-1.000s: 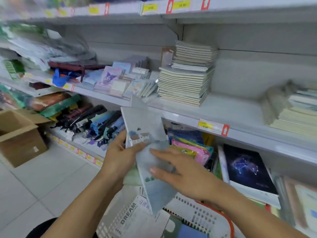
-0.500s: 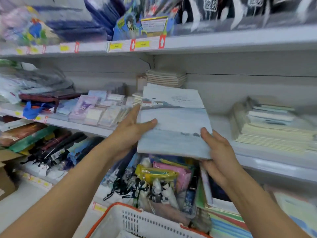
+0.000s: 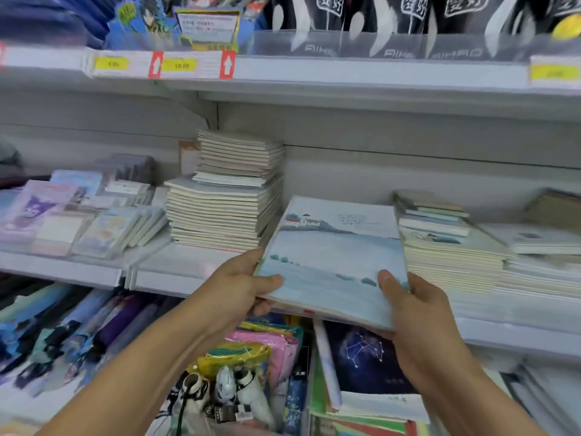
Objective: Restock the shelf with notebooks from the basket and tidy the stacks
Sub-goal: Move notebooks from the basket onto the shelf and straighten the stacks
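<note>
My left hand (image 3: 242,284) and right hand (image 3: 415,306) clamp the notebooks (image 3: 336,256), thumbs on top. Slide forward, level, between flanking stacks, far edge first.

Shop shelving, pale grey-white metal, with a plain back panel (image 3: 408,133) behind the middle tier

Upper shelf edge (image 3: 345,72): runs the full width, carrying yellow price labels (image 3: 180,65) and red arrow tags (image 3: 227,64); a further yellow label (image 3: 555,73) at far right

Bracket (image 3: 206,113): angled support under the upper shelf, left of centre

Middle shelf board (image 3: 176,262): white, front lip blurred

Dividers (image 3: 361,42): clear plastic along the top tier, faint lettering, illegible

Light: even, soft, with no hard shadows
</note>
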{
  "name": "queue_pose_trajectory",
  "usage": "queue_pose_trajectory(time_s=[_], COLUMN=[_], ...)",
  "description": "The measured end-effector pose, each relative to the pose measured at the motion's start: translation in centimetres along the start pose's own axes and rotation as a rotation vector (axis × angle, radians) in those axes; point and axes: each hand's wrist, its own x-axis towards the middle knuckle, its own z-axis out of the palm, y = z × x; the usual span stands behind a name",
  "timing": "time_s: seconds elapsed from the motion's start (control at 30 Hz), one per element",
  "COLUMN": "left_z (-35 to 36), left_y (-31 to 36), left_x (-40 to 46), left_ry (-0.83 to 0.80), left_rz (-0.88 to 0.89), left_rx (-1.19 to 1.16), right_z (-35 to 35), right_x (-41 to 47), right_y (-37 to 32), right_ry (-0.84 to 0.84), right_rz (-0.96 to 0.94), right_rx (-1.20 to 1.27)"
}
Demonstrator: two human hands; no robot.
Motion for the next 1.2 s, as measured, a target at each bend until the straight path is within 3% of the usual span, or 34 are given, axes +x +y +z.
queue_pose_trajectory(time_s=[0.13, 0.27, 0.37, 0.47, 0.53, 0.67, 0.77, 0.87, 0.97, 1.03, 1.1, 1.13, 1.2], left_z=[0.1, -0.8, -1.2, -0.9, -0.7, 0.2, 1.1, 1.0, -0.2, -1.0, -2.2, -2.9, -4.6], left_y=[-1.9, -1.4, -2.1, -2.7, -1.8, 0.5, 0.0, -1.0, -1.2, -0.9, -0.4, -0.1, -0.2], left_x=[1.9, 3.6, 4.4, 4.9, 5.9, 9.1, 10.9, 11.9, 11.5, 9.0, 5.5, 3.3, -1.2], left_ry=[0.059, 0.07, 0.141, 0.226, 0.265, 0.24, 0.273, 0.246, 0.154, 0.163, 0.238, 0.262, 0.247], left_rz=[-0.083, -0.011, 0.018, 0.039, 0.077, 0.043, 0.04, 0.017, 0.035, 0.179, 0.375, 0.396, 0.258], left_rx=[-0.058, 0.054, 0.239, 0.363, 0.574, 1.086, 1.26, 1.263, 0.997, 0.825, 0.811, 0.798, 0.792], right_z=[-0.2, -1.3, -1.7, -0.6, 0.3, 1.4, 1.9, 2.3, 2.1, 2.2, 3.5, 4.5, 7.1], right_x=[2.3, 4.2, 5.0, 6.0, 7.2, 9.6, 9.9, 9.8, 9.4, 8.6, 6.9, 5.4, 2.1], right_y=[-0.5, -2.1, -2.8, -3.3, -3.5, -2.3, -0.8, 0.2, 0.3, -0.2, -0.6, -0.4, 1.9], right_ry=[-0.117, -0.265, -0.339, -0.246, -0.204, -0.095, 0.035, 0.14, 0.153, 0.192, 0.21, 0.153, -0.124], right_rz=[0.197, 0.152, 0.074, -0.037, -0.062, -0.114, -0.221, -0.322, -0.386, -0.526, -0.799, -0.912, -0.954], right_rx=[0.012, -0.162, -0.457, -0.809, -0.956, -1.14, -1.193, -1.256, -1.317, -1.297, -1.097, -0.934, -0.683])
